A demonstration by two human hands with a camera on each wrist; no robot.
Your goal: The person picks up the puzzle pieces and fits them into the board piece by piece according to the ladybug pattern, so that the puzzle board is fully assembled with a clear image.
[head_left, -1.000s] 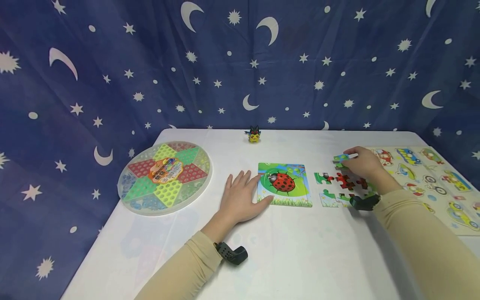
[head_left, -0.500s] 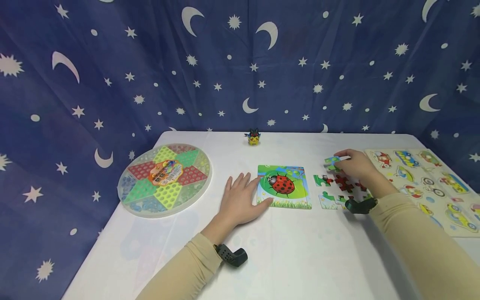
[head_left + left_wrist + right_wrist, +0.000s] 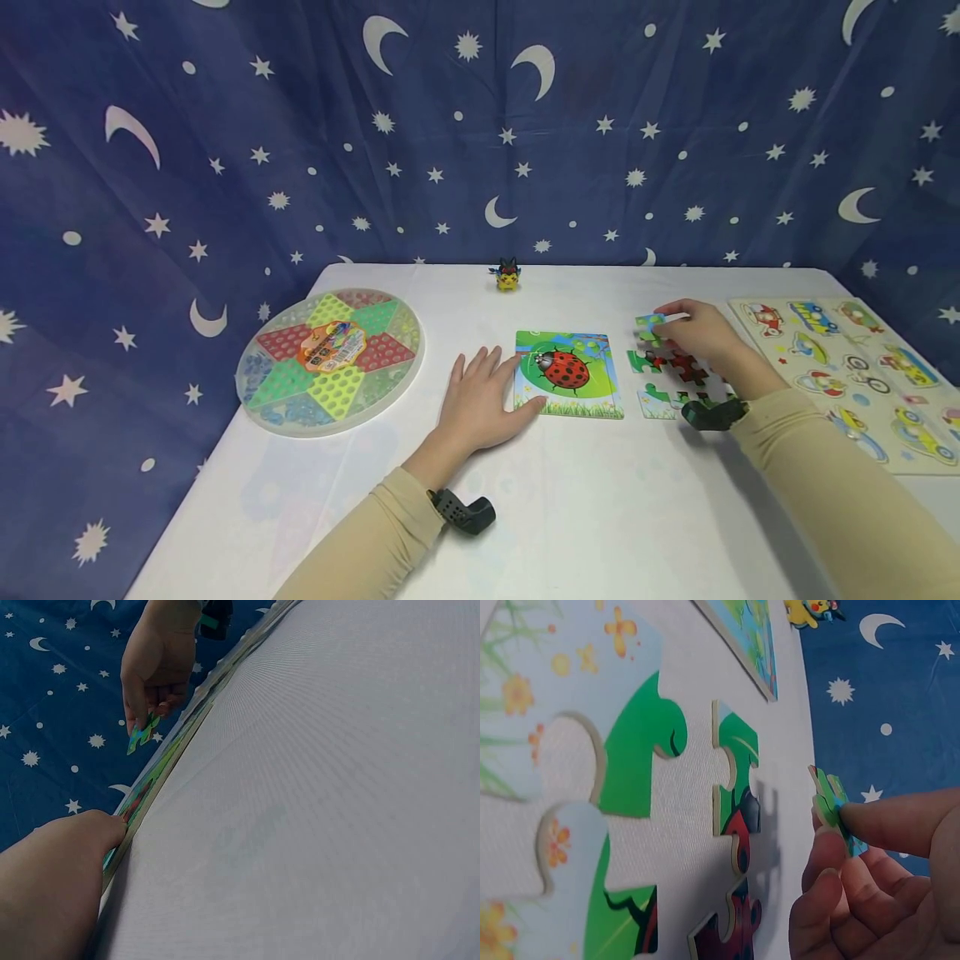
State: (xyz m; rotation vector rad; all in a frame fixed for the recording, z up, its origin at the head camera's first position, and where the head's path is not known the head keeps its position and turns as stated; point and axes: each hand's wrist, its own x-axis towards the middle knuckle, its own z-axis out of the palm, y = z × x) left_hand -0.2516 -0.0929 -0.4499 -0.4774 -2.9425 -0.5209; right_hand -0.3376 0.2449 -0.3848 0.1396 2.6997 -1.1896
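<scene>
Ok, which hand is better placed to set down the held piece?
Probably the right hand: it pinches the piece near the loose pieces; the left hand is by the ladybug picture.

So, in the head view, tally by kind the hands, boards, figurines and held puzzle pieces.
Hands: 2 (left hand, right hand)
Boards: 3 (round board, ladybug board, vehicle board)
Figurine: 1
Held puzzle piece: 1
Total: 7

Worktop (image 3: 592,508) lay open on the near side of the ladybird board (image 3: 568,375), and behind it up to a small figurine (image 3: 507,277). Left hand (image 3: 483,404) barred its left edge. Narrow gap only toward loose puzzle pieces (image 3: 655,405); raised right hand (image 3: 701,335) obstructed their right approach.
</scene>
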